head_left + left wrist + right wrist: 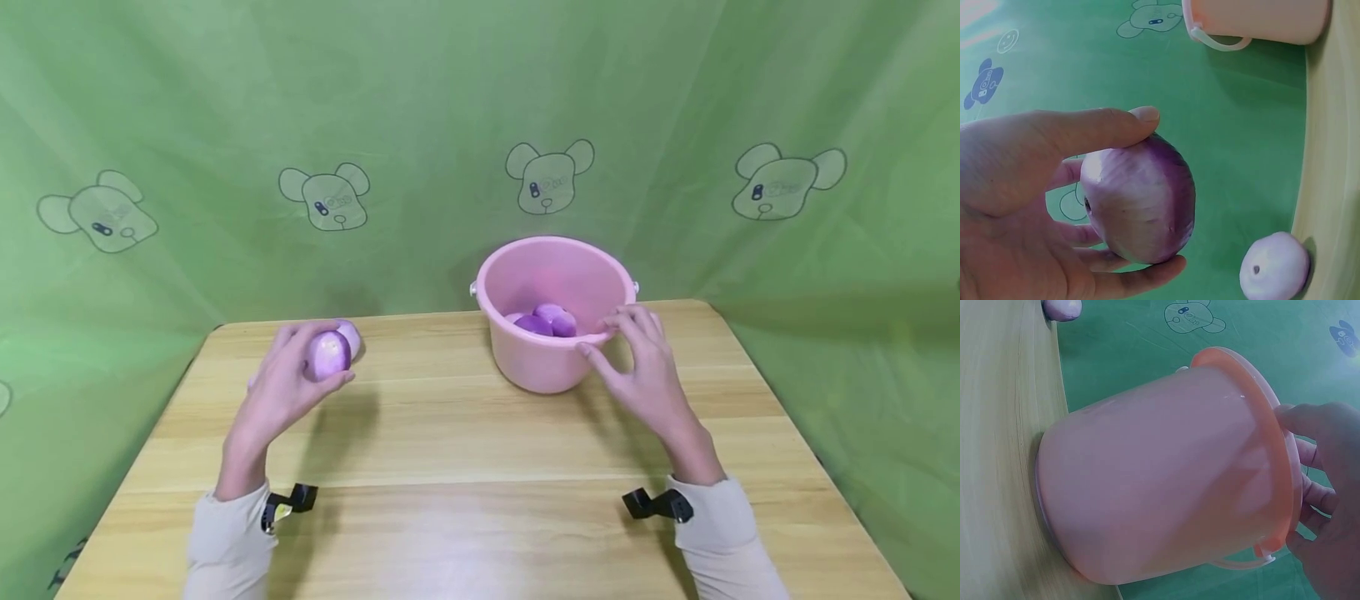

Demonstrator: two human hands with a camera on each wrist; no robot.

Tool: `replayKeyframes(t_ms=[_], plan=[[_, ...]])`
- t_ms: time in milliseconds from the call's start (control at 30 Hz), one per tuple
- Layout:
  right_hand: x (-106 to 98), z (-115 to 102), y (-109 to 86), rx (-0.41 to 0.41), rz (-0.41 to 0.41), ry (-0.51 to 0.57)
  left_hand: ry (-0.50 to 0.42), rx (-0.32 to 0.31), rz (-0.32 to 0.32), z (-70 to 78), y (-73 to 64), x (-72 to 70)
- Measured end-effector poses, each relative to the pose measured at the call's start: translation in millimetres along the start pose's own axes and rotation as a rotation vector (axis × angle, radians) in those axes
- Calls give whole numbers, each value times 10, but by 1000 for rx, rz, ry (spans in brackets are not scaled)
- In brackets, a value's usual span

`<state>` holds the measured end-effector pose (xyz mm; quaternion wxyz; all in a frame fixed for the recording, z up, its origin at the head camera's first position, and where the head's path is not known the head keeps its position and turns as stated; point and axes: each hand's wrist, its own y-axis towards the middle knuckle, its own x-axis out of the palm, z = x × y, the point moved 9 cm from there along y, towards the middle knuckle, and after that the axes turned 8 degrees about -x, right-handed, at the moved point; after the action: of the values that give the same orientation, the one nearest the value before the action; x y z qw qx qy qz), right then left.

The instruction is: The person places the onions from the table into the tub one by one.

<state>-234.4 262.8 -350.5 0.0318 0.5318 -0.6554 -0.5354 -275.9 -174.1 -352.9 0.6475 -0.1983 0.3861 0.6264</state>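
Observation:
A purple onion (328,357) is held up off the table in my left hand (273,392), the thumb on one side and fingers on the other, as the left wrist view also shows. Just behind it sits another, paler onion (1275,267) on the tabletop, partly hidden in the head view. The pink bucket (536,367) stands upright toward the back, with several purple onions (553,318) at its bottom. My right hand (645,375) pinches the bucket's near right rim, thumb outside and fingers reaching over the edge.
The wooden table (450,450) ends at a green curtain (435,100) printed with bear heads, which hangs behind and along both sides. A pale handle (1244,562) hangs down at the bucket's side. Black camera mounts (660,505) sit on both wrists.

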Motion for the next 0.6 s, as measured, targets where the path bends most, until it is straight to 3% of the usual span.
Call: replayKeyframes(t_ms=[167, 600], plan=[[9, -6, -14, 3, -3, 4, -41, 36, 15, 48, 30, 12], [-5, -13, 0, 0, 0, 1, -155, 54, 69, 100, 127, -25]])
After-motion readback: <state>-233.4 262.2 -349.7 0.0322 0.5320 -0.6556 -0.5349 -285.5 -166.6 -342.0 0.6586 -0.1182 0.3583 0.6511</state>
